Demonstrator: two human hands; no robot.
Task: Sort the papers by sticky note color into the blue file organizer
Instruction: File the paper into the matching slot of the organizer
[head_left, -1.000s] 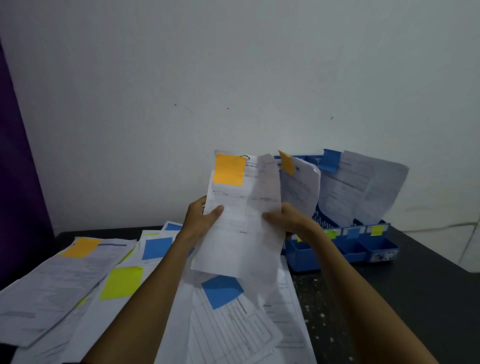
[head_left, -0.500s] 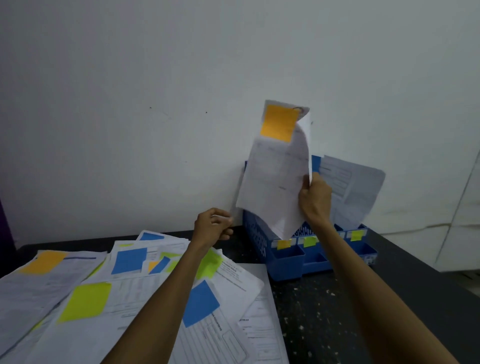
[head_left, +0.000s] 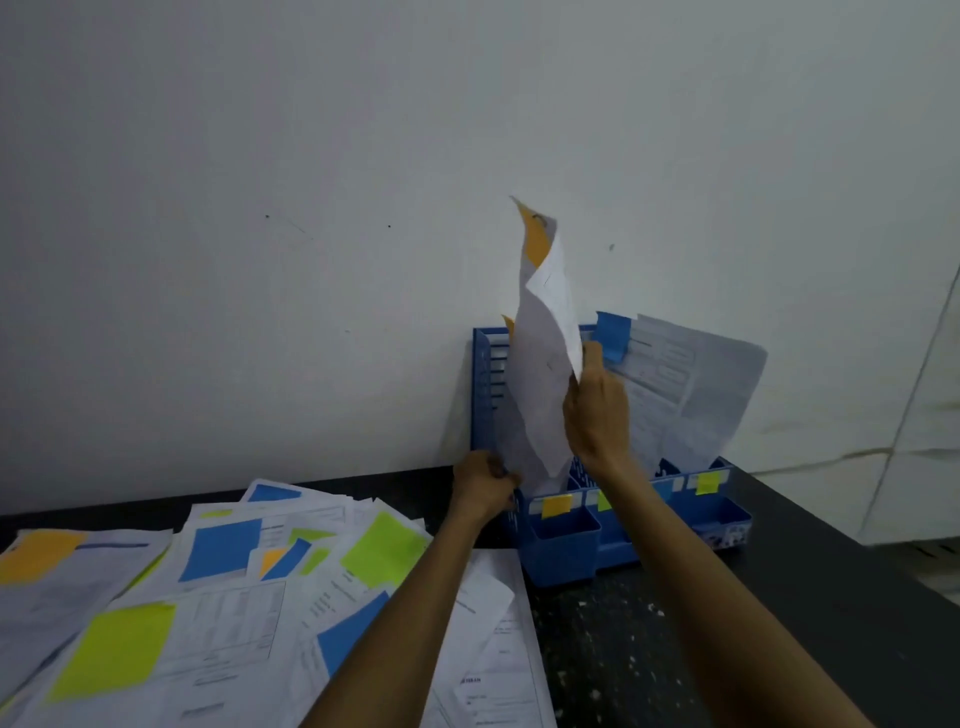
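So, right hand (head_left: 597, 415) pinching curled sheet (head_left: 540, 384) by its right edge, orange sticky note (head_left: 537, 244) up top. Sheet upright, lower end dipping into left slot of blue file organizer (head_left: 561, 551), behind organizer's orange tab (head_left: 556, 505). Left hand (head_left: 483, 486) curled at organizer's left front corner, can't tell what it's gripping. Blue-noted papers (head_left: 691, 384) lean in organizer's right part, loose pile (head_left: 234, 597) left of organizer

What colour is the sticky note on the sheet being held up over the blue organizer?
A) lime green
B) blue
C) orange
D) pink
C: the paper that the right hand grips above the blue file organizer has an orange sticky note at its top end.
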